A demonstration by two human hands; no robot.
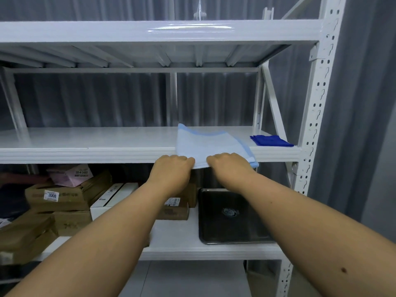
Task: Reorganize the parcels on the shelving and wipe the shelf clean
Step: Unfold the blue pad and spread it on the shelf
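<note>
Brown cardboard parcels (57, 198) sit on the low shelf at the left, with a dark metal tray (231, 217) to their right. Above them the white middle shelf (85, 144) is where I work. My left hand (173, 166) pinches the near edge of the light blue cloth (205, 144), and my right hand (229, 163) pinches the same edge just beside it. The cloth lies flat on the shelf, with its near edge hanging a little over the front. It looks soft, thin and light, so I think it will bend and bunch up. Holding two spots on the edge should keep it flat. A small dark blue cloth (271, 140) lies at the far right.
</note>
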